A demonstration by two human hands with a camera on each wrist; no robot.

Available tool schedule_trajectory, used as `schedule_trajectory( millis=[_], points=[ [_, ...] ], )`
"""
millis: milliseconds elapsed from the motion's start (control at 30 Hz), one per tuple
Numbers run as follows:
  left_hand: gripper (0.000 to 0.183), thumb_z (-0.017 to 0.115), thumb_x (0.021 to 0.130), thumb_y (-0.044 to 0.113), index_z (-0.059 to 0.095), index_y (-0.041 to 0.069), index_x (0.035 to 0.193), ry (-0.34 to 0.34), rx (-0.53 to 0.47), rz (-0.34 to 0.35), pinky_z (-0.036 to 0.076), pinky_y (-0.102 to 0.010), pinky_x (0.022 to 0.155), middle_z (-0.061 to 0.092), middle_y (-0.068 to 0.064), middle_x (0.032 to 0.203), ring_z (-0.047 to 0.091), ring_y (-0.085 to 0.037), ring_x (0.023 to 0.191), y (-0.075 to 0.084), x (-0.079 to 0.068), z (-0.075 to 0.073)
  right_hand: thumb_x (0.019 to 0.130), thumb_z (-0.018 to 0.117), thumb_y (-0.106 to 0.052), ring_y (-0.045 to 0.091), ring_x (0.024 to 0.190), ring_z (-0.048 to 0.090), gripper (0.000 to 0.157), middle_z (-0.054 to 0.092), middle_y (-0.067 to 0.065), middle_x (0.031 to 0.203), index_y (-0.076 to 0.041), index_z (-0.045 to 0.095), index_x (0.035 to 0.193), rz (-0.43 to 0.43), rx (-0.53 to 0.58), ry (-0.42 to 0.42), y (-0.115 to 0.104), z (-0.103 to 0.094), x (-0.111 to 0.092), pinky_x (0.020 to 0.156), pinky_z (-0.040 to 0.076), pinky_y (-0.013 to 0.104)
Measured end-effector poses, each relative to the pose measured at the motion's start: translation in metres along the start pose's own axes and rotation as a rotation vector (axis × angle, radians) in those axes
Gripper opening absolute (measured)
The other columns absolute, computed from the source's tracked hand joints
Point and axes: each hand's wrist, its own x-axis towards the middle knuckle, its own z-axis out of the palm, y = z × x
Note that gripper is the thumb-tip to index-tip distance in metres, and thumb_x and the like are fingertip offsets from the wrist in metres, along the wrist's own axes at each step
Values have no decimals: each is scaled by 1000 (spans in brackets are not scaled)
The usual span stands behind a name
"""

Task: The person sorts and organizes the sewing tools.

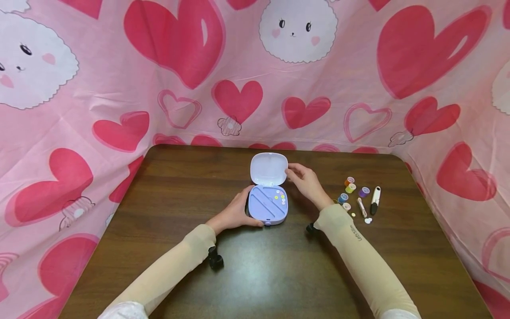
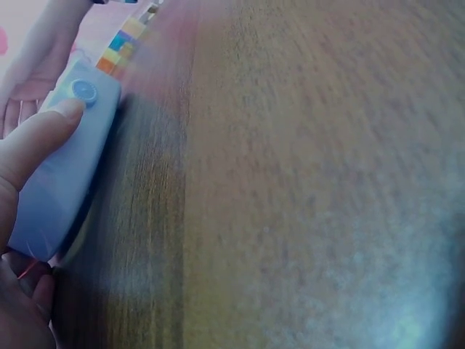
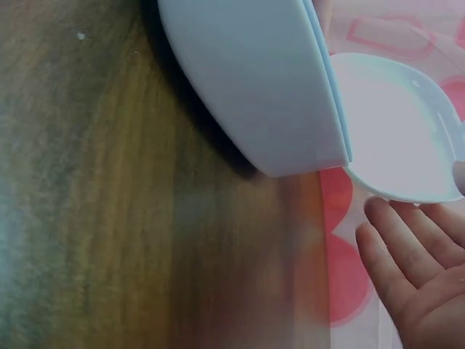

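Now the left hand (image 1: 236,213) is curled round the near left of a periwinkle-blue, rounded-square plastic box (image 1: 256,213), its thumb just beside the round button (image 2: 84,91) on the near wall. And the right hand (image 1: 306,182), fingers part bent, has the right edge of the whitish rounded lid (image 1: 268,170) between thumb and fingers, the lid open on the far side. The box sits mid-table, tiny yellow, pink and white discs (image 1: 283,198) in its far right compartment. Out right on the brown wood-grain table (image 1: 191,186): coloured thread spools (image 1: 364,192), a pale bundle of cord (image 1: 361,207), a slim white-and-black tool (image 1: 375,200). Beyond, pink heart-printed cloth (image 1: 275,79)!
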Motion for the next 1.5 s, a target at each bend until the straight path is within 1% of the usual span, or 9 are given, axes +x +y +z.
schedule_trajectory(
  millis=[233, 467, 633, 833, 900, 1033, 1167, 1267, 1500],
  points=[
    [126, 98, 71, 40, 19, 11, 165, 5, -10, -3, 35, -53, 118, 34, -13, 164, 35, -31, 146, 1, -1, 1, 105, 65, -25, 33, 102, 71, 33, 75, 17, 114, -4, 69, 129, 2, -99, 103, 3, -2, -9, 94, 58, 41],
    [126, 98, 70, 40, 20, 12, 165, 4, -2, -7, 34, -53, 119, 34, -12, 164, 36, -31, 146, 0, -2, 1, 101, 71, -27, 27, 101, 65, 30, 73, 10, 112, -10, 72, 126, 6, -160, 92, -2, 0, -24, 94, 55, 43],
    [125, 98, 71, 40, 20, 12, 165, 4, -3, -7, 34, -53, 118, 35, -12, 164, 37, -31, 145, 0, -1, 0, 99, 75, -22, 26, 99, 66, 28, 73, 9, 109, -9, 73, 124, -58, -205, 78, -6, 6, -33, 92, 56, 46],
    [125, 97, 71, 42, 20, 12, 165, 2, -1, -5, 34, -53, 118, 35, -12, 164, 37, -31, 145, -2, -1, 1, 96, 78, -21, 27, 106, 57, 25, 74, 5, 102, -8, 76, 117, -100, -341, 44, -12, 15, -47, 90, 48, 45],
    [125, 97, 72, 41, 20, 12, 165, 0, 5, -2, 34, -53, 119, 35, -12, 164, 37, -31, 145, -2, -1, 1, 94, 80, -21, 26, 104, 54, 24, 75, 3, 99, -9, 77, 114, -115, -381, 36, -13, 18, -51, 88, 45, 43],
    [125, 97, 72, 41, 19, 11, 165, 0, 13, 2, 34, -52, 119, 35, -13, 164, 37, -31, 145, 0, -1, 1, 90, 84, -25, 24, 100, 53, 25, 75, 2, 96, -10, 79, 109, -168, -460, 20, -15, 24, -60, 87, 41, 42],
    [125, 97, 71, 40, 20, 10, 165, 11, 17, 11, 36, -52, 118, 37, -15, 162, 39, -32, 144, 1, -2, 1, 87, 87, -30, 26, 97, 54, 29, 73, 2, 91, -10, 79, 105, -261, -563, 25, -16, 31, -69, 87, 40, 45],
    [125, 97, 71, 41, 20, 9, 164, 17, 17, 13, 36, -53, 117, 37, -15, 162, 39, -33, 143, 1, -2, 1, 85, 88, -35, 26, 98, 55, 31, 71, 1, 89, -11, 79, 102, -309, -647, 32, -18, 36, -73, 91, 41, 48],
    [125, 97, 72, 41, 19, 9, 165, 9, 28, 13, 35, -52, 118, 36, -15, 163, 38, -32, 145, 0, -1, 1, 84, 86, -46, 28, 97, 55, 38, 69, 1, 87, -13, 79, 100, -337, -784, 40, -23, 47, -82, 98, 40, 55]
  ],
)
